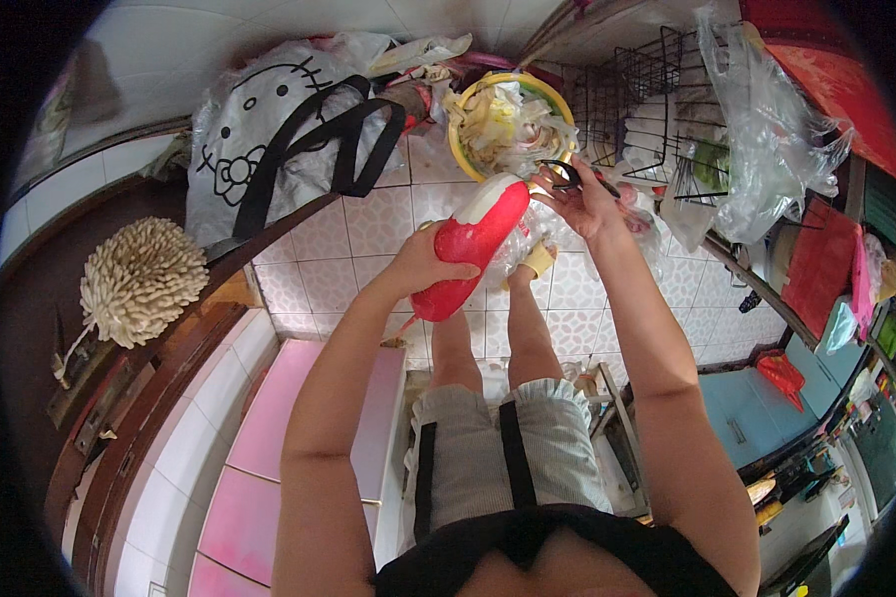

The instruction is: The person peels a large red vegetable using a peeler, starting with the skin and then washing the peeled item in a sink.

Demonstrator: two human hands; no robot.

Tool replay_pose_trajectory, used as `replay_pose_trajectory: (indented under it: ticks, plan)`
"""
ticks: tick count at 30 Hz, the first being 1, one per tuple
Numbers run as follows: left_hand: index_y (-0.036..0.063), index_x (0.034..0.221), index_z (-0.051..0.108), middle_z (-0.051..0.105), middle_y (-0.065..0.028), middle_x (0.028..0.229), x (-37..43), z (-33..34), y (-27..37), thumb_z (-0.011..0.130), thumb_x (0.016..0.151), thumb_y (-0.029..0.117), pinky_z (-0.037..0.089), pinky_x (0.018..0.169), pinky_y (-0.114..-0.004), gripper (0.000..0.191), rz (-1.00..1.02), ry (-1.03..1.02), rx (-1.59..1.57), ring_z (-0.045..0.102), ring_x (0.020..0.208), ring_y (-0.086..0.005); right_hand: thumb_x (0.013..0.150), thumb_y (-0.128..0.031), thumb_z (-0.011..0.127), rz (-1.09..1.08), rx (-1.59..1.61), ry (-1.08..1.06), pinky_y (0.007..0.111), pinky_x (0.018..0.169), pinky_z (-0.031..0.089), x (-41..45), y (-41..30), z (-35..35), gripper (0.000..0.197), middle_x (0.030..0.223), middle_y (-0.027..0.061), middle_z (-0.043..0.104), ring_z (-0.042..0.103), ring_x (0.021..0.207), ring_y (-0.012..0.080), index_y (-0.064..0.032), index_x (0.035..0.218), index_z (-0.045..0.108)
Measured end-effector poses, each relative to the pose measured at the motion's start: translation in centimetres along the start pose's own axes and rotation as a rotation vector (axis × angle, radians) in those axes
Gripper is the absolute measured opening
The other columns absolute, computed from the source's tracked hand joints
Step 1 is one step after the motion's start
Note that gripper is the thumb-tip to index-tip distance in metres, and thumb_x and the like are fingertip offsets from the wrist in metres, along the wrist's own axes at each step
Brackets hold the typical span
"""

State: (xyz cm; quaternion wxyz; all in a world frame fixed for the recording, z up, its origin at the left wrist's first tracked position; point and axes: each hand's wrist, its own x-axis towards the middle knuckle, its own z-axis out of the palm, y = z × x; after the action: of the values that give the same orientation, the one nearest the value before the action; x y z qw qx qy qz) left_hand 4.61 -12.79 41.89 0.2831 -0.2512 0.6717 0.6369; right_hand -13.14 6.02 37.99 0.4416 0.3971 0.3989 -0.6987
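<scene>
My left hand (422, 263) grips a large red radish (478, 254) from its left side, thumb across the lower part. The radish tilts up to the right, its thin root tail at the bottom. A peeled strip near its top end shows white flesh. In my right hand (584, 198) is a black-handled tool (564, 173), apparently a peeler, close to the radish's upper end. Fingers partly hide it. Beyond both hands stands a yellow-rimmed bin (459, 153) holding crumpled plastic and scraps.
A white bag with black straps (269, 119) leans at the upper left. Black wire racks (661, 112) with plastic bags stand at the upper right. A chenille duster (145, 282) hangs on the left door. Pink cabinet panels (265, 433) are beside my legs, above the tiled floor (377, 224).
</scene>
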Motion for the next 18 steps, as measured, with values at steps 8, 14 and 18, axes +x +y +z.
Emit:
replay_pose_trajectory:
  ticks: [8,14,18]
  plan:
    - [-0.0013,0.107,0.048,0.058,-0.0099,0.092,-0.2,0.1,1.5,0.076,0.057,0.019,0.046,0.074,-0.029,0.061,-0.101,-0.137,-0.120,0.057,0.082,-0.0169,0.073,-0.020,0.064,-0.434,-0.778,-0.348,0.029,0.084,0.039,-5.8,1.5,3.9,0.022,0.107,0.0116,0.055,0.051,0.096,0.0146,-0.0011,0.081,0.057]
    - [-0.0001,0.105,0.049,0.058,-0.0095,0.091,-1.0,0.7,3.8,0.077,0.053,0.019,0.045,0.074,-0.029,0.062,-0.066,-0.117,-0.001,0.057,0.081,-0.0179,0.070,-0.016,0.068,-0.501,-0.892,-0.497,0.024,0.069,0.043,-6.5,1.8,3.8,0.022,0.095,0.0131,0.059,0.055,0.079,0.0113,0.0022,0.065,0.058]
    - [0.0006,0.106,0.049,0.058,-0.0093,0.091,-1.4,0.5,2.8,0.077,0.051,0.020,0.045,0.075,-0.029,0.064,-0.065,-0.117,-0.046,0.056,0.083,-0.0184,0.071,-0.014,0.068,-0.422,-0.916,-0.418,0.024,0.069,0.045,-7.1,1.1,4.5,0.019,0.092,0.0108,0.062,0.056,0.076,0.0110,0.0028,0.079,0.063]
